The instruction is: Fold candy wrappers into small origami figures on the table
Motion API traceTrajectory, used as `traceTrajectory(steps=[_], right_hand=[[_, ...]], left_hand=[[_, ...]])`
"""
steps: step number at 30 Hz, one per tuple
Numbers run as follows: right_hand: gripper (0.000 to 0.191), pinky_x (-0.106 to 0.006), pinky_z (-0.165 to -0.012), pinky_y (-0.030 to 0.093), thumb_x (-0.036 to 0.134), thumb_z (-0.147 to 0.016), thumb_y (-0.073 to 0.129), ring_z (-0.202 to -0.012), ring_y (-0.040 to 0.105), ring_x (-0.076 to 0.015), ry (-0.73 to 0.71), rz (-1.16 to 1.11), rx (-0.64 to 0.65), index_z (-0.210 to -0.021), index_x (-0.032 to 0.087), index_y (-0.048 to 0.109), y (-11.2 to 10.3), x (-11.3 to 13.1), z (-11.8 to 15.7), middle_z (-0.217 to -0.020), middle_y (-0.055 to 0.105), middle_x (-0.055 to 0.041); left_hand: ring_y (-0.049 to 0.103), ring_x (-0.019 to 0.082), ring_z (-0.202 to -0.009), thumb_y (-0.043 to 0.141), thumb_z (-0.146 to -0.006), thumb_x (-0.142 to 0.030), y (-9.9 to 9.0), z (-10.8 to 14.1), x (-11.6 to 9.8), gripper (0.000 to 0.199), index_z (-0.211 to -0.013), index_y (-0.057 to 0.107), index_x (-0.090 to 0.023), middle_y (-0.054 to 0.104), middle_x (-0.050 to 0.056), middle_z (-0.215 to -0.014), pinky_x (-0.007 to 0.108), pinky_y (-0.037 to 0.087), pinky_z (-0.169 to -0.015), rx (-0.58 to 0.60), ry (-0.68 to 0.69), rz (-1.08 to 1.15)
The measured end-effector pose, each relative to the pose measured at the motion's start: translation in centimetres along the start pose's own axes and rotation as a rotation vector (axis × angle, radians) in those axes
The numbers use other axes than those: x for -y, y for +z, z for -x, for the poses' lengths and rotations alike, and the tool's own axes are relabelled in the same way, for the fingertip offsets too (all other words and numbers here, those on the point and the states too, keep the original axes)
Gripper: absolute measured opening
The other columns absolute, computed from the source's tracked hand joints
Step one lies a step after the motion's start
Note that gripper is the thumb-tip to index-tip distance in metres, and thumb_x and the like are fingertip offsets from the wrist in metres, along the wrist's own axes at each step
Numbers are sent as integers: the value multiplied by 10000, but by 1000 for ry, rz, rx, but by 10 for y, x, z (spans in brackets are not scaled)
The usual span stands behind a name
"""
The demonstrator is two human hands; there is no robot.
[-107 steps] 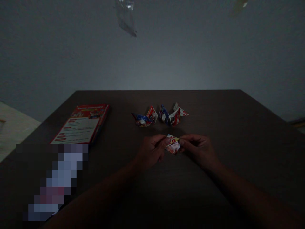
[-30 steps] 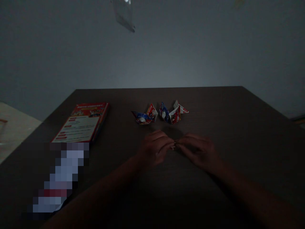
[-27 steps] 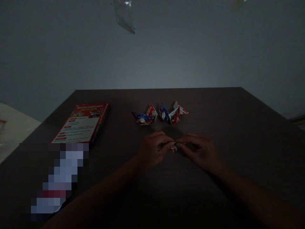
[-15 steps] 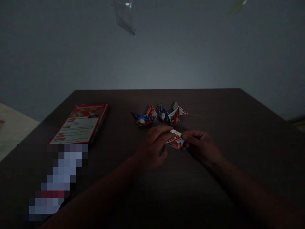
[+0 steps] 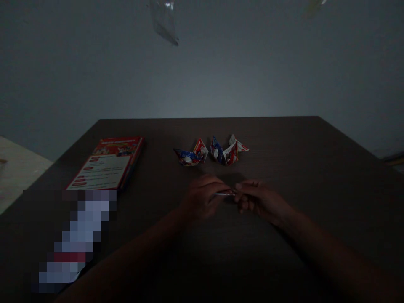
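Note:
A small folded printed paper [image 5: 224,194] is held nearly edge-on between my two hands, above the dark table. My left hand [image 5: 203,197] is closed on its left end, the fingers covering much of it. The thumb and fingers of my right hand [image 5: 257,198] pinch its right end. Just beyond my hands stand folded paper shapes: a blue and red one [image 5: 192,156] on the left, and blue, red and white folded paper [image 5: 224,152] on the right.
A stack of red and white printed sheets [image 5: 105,166] lies on the left of the dark wooden table [image 5: 284,143]. Nearer me, a pixelated patch hides a pale item [image 5: 78,235]. Clear plastic [image 5: 166,23] shows against the wall.
The paper between my hands has tipped from showing its printed face to nearly edge-on. Both hands have come slightly nearer to me, and the right has shifted a little left.

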State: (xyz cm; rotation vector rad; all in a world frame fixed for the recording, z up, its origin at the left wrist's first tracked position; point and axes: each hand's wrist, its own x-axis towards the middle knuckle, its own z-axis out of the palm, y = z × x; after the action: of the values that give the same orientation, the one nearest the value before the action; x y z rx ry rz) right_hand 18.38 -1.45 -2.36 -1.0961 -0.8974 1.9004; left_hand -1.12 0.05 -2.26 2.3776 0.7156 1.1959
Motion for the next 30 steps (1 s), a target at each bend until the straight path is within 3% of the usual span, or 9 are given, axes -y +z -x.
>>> traceTrajectory(steps=[5, 8, 11, 18, 30], right_hand=[[194, -227, -567, 466, 319, -798, 642, -636, 607, -126, -483, 551, -208, -892, 163, 707, 2, 1, 8, -697, 671, -29], [160, -247, -613, 471, 238, -806, 630, -716, 623, -148, -722, 797, -164, -929, 171, 706, 6, 3, 12, -809, 688, -55], [135, -240, -604, 470, 182, -813, 614, -690, 622, -138, -857, 882, -130, -913, 188, 704, 10, 5, 14, -790, 685, -45], [93, -238, -552, 439, 178, -817, 602, -618, 586, -128, -848, 884, -157, -756, 161, 670, 16, 5, 15, -688, 644, -34], [93, -248, -560, 441, 236, -819, 608, -632, 586, -141, -759, 811, -178, -779, 181, 671, 17, 6, 17, -705, 648, -34]], left_hand=[[545, 102, -614, 621, -803, -306, -5, -6, -13, 181, -783, 655, -129, 606, 7, -691, 186, 381, -529, 22, -505, 175], [495, 101, -603, 649, -771, -342, -3, -6, -16, 229, -764, 647, -113, 562, -8, -651, 193, 354, -528, 49, -630, 317], [449, 93, -587, 648, -767, -365, 2, -3, -16, 267, -786, 643, -99, 532, -14, -635, 200, 330, -522, 86, -693, 471], [402, 79, -569, 669, -748, -359, 7, 1, -13, 265, -786, 636, -99, 490, -25, -621, 206, 302, -529, 119, -747, 691], [445, 85, -561, 712, -700, -332, 6, -2, -11, 256, -747, 627, -96, 525, -25, -603, 210, 336, -539, 171, -777, 732]])
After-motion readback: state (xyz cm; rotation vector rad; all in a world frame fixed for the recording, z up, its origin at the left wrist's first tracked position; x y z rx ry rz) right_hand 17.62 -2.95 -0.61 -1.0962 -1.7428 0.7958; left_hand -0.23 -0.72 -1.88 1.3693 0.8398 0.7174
